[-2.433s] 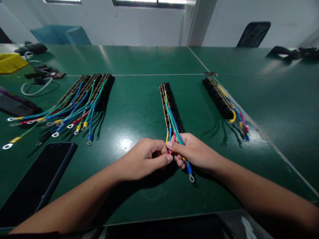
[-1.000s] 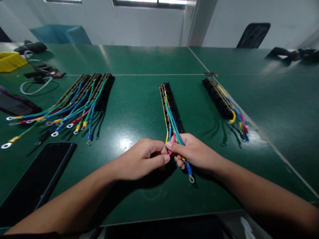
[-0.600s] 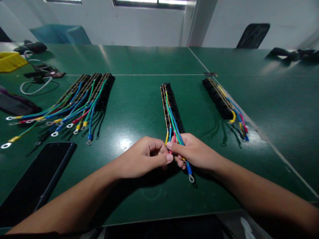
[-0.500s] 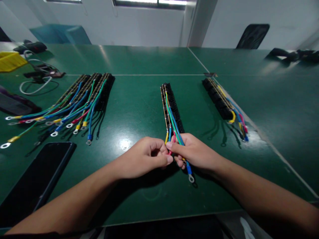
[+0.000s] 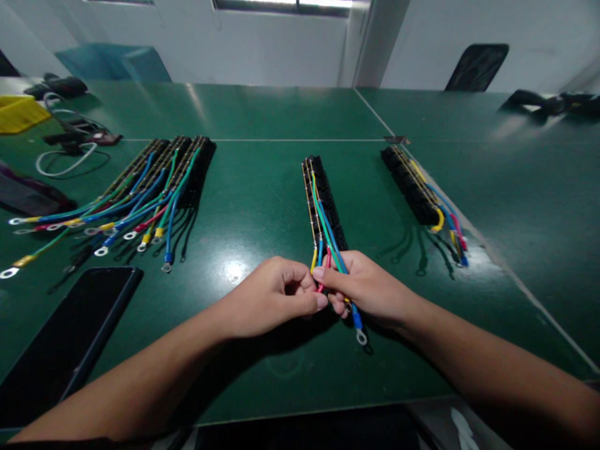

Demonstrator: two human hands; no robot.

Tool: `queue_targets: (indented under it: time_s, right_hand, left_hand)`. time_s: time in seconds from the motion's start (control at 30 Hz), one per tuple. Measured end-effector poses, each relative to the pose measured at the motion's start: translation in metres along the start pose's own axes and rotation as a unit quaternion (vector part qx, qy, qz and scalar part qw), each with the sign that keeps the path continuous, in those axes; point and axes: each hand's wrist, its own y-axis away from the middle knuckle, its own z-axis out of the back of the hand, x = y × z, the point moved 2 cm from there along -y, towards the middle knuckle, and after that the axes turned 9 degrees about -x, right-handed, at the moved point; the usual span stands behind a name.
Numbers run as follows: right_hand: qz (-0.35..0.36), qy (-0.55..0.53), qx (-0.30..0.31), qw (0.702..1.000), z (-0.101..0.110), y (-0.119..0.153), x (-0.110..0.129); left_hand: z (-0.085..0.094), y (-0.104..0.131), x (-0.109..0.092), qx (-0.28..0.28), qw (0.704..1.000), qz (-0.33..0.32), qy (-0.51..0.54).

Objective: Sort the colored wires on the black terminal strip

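A black socket strip point(image 5: 328, 194) with brass-coloured bars lies lengthwise in front of me. Coloured wires point(image 5: 334, 240) run from it towards me: yellow, blue, red and green. My right hand point(image 5: 354, 281) is closed around the bundle, thumb on top. Below it a blue-sleeved ring terminal point(image 5: 360, 336) sticks out. My left hand point(image 5: 293, 290) pinches the red wire point(image 5: 321, 287) between thumb and fingers, close against the right fingertips. The far end of the red wire is hidden by the fingers.
Several similar wired strips point(image 5: 164, 172) lie side by side at left, ring terminals towards me. Another wired strip point(image 5: 410, 187) lies at right. A phone point(image 5: 70, 337) rests at front left on the green table point(image 5: 262, 181). A yellow bin point(image 5: 21, 114) and cables point(image 5: 70, 150) are far left.
Both hands keep their grip with barely any motion. My left thumb and the blue ring terminal have shifted very slightly to the right.
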Motion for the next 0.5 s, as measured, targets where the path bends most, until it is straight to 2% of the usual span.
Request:
queue_targets:
  time_s: [0.17, 0.4, 0.5]
  right_hand:
    - [0.007, 0.006, -0.004, 1.0, -0.0009, 0.0002, 0.0007]
    - [-0.001, 0.007, -0.001, 1.0, -0.0004, 0.0006, 0.0014]
    - [0.001, 0.009, -0.002, 1.0, -0.0006, 0.0006, 0.0016]
  left_hand:
    - [-0.0021, -0.0002, 0.001, -0.025, 1.0, 0.001, -0.008]
    - [-0.0019, 0.001, -0.0003, 0.001, 1.0, 0.005, 0.006]
    - [-0.0018, 0.0005, 0.0002, -0.008, 1.0, 0.004, 0.003]
